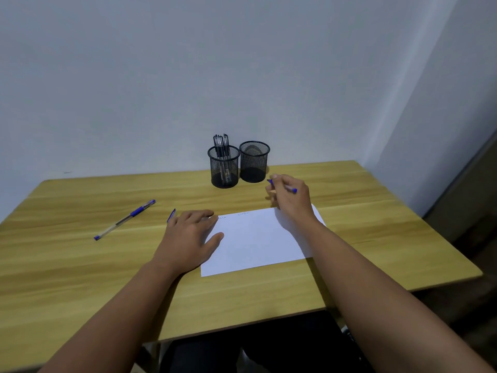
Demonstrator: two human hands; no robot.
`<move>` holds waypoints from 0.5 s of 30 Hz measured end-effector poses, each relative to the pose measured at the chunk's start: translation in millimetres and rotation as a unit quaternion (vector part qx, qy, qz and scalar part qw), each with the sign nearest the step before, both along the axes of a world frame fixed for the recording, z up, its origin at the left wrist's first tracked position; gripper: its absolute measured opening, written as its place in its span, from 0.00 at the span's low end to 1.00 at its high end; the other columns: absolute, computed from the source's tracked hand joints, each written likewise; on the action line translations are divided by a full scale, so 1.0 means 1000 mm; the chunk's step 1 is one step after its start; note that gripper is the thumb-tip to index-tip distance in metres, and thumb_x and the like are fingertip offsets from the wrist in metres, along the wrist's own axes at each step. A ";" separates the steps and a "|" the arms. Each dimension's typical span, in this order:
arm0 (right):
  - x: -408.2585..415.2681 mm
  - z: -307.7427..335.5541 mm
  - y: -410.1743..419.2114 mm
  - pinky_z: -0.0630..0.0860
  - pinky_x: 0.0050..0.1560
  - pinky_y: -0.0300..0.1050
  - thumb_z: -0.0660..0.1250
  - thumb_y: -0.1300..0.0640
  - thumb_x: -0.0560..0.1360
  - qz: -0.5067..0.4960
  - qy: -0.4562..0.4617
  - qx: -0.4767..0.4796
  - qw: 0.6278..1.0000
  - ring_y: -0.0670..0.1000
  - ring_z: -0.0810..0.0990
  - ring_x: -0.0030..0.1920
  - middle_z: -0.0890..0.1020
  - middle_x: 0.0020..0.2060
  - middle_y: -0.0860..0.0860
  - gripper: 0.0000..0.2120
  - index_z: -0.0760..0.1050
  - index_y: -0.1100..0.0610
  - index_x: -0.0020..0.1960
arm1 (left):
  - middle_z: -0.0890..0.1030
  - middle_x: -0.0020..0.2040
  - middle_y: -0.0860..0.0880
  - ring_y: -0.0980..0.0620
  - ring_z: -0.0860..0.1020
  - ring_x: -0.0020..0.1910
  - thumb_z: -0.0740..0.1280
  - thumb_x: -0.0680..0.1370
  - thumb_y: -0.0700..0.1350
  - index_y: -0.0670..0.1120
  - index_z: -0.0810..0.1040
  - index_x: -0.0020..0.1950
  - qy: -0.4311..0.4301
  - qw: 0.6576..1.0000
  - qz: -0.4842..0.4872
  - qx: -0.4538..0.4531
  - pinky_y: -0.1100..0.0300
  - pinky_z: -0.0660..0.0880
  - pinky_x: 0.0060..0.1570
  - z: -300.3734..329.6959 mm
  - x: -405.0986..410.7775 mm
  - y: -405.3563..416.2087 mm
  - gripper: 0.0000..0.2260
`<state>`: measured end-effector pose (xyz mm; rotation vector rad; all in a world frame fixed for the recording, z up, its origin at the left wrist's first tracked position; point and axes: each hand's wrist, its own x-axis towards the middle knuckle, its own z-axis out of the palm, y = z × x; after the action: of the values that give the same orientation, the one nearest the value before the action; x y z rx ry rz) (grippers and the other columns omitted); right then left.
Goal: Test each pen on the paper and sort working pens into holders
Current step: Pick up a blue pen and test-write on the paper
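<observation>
Two round black wire-mesh holders are seen at the far edge of a wood-grain desk [80, 265], touching or nearly so. Black-capped pens [221, 145] are stood upright in the left holder [224, 170]; nothing is made out inside the right holder [254, 164].

Blue pen [291, 189]: slim, held in the right hand [291, 199], fingers closed around the barrel, raised just near the right holder. Long axis lies roughly left–right, both blue ends showing past the hand; which end is the tip cannot be told.

White paper [258, 243]: flat rectangular sheet, faint scribbles near its far edge. The left hand [192, 235] is laid flat on its left edge, fingers loosely spread.

Second blue pen [125, 219]: clear barrel, lying on the desk far left, diagonal. A small blue piece [171, 215] is seen beside the left hand's fingers.
</observation>
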<state>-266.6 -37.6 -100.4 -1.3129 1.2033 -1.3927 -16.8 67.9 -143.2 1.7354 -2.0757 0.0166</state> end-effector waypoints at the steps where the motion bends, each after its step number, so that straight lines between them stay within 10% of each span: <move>1: 0.004 0.001 -0.003 0.77 0.32 0.43 0.67 0.53 0.85 0.008 -0.031 0.017 0.999 0.50 0.78 0.30 0.81 0.34 0.57 0.18 0.83 0.67 0.46 | 0.75 0.70 0.58 0.51 0.70 0.70 0.56 0.76 0.66 0.56 0.78 0.69 0.003 1.000 -0.001 -0.002 0.46 0.63 0.69 0.000 0.000 0.000 0.27; 15: 0.003 -0.030 -0.005 0.70 0.30 0.45 0.74 0.55 0.81 0.072 -0.008 0.036 0.997 0.57 0.74 0.31 0.75 0.27 0.58 0.22 0.70 0.65 0.35 | 0.79 0.66 0.55 0.50 0.72 0.68 0.60 0.75 0.67 0.56 0.80 0.65 -0.011 0.998 0.048 -0.030 0.45 0.68 0.63 -0.003 0.001 0.002 0.25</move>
<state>-263.9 -42.5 -130.6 -1.3094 1.1154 -1.2429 -15.8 69.6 -146.3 1.8043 -1.9844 0.1260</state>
